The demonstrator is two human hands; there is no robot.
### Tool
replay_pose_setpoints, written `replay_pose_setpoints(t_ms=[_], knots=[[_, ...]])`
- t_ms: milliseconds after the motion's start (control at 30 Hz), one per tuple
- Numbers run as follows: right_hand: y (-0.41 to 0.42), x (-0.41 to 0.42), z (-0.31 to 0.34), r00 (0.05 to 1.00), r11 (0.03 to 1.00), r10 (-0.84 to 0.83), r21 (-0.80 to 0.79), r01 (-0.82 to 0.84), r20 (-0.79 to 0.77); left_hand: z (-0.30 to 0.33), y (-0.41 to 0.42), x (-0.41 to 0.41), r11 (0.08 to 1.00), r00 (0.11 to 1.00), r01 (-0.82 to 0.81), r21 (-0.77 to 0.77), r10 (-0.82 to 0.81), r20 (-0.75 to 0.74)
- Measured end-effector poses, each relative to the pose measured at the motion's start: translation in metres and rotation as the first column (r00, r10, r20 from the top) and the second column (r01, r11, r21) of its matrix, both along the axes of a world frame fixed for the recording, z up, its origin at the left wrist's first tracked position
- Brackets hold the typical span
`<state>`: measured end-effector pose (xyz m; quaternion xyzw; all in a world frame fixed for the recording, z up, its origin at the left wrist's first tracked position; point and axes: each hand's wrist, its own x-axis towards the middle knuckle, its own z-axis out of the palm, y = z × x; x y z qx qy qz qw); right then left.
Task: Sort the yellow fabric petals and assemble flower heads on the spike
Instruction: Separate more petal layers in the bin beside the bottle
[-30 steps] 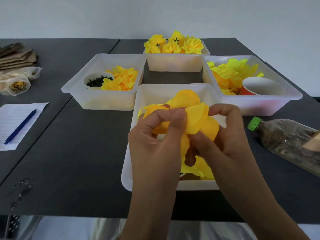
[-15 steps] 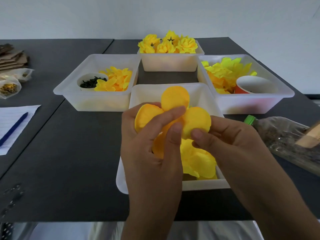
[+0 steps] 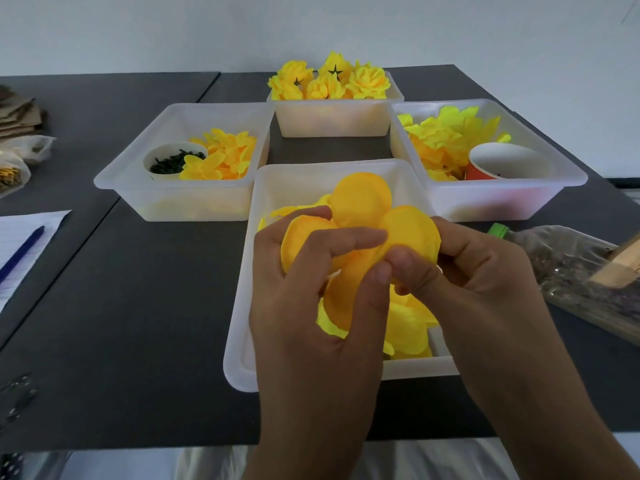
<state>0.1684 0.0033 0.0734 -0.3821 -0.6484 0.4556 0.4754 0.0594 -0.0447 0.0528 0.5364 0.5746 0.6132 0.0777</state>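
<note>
An orange-yellow fabric petal piece (image 3: 362, 199) with round lobes is held over the near white tray (image 3: 239, 327). My left hand (image 3: 311, 303) grips its left lobes, index finger across the front and thumb at its centre. My right hand (image 3: 478, 275) pinches the right lobe against that thumb. Loose bright yellow petals (image 3: 408, 323) lie in the tray under my hands. No spike is visible. Finished yellow flower heads (image 3: 329, 81) fill the far tray.
The left tray (image 3: 138, 188) holds yellow petals and a cup of dark green pieces (image 3: 173, 162). The right tray (image 3: 502, 199) holds lime-yellow petals and a red paper cup (image 3: 505, 164). A plastic bottle (image 3: 571, 271) lies at right. Paper and a blue pen (image 3: 20, 252) lie at left.
The petal piece has opened from a folded bunch into spread round lobes. My right fingers shifted in to pinch its right lobe beside my left thumb.
</note>
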Motion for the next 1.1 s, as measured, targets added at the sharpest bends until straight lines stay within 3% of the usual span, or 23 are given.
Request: replay_pose_setpoints(t_ms=[267,533,633,733,833,1000,1100], knots=[[0.001,-0.002,-0.009,0.999,0.998,-0.031,-0.052,0.029,-0.027,-0.004,0.003,-0.002,0.998,0.996,-0.032,-0.062,0.036,0.079],[-0.003,-0.008,-0.011,1.0,0.999,-0.025,-0.046,0.025,0.014,0.0,0.0,-0.004,0.99,0.946,0.047,-0.135,-0.001,0.325],[-0.005,-0.012,-0.01,0.998,0.998,0.003,-0.055,-0.006,-0.063,0.002,-0.001,-0.004,0.985,0.874,0.09,-0.144,-0.009,0.486],[-0.006,-0.013,-0.014,0.989,0.997,-0.023,-0.073,0.012,-0.148,-0.002,-0.001,-0.009,0.962,0.741,0.21,-0.176,-0.039,0.67],[-0.008,-0.017,-0.015,0.984,0.995,-0.087,-0.064,0.078,-0.155,-0.002,-0.001,-0.012,0.947,0.682,0.257,-0.192,-0.036,0.731],[-0.013,-0.019,-0.016,0.989,0.993,-0.116,-0.008,0.116,-0.092,-0.004,-0.002,-0.013,0.96,0.706,0.224,-0.167,-0.042,0.707],[-0.012,-0.017,-0.014,0.996,0.993,-0.089,-0.072,0.089,0.009,-0.005,-0.003,-0.009,0.982,0.843,0.085,-0.166,0.018,0.537]])
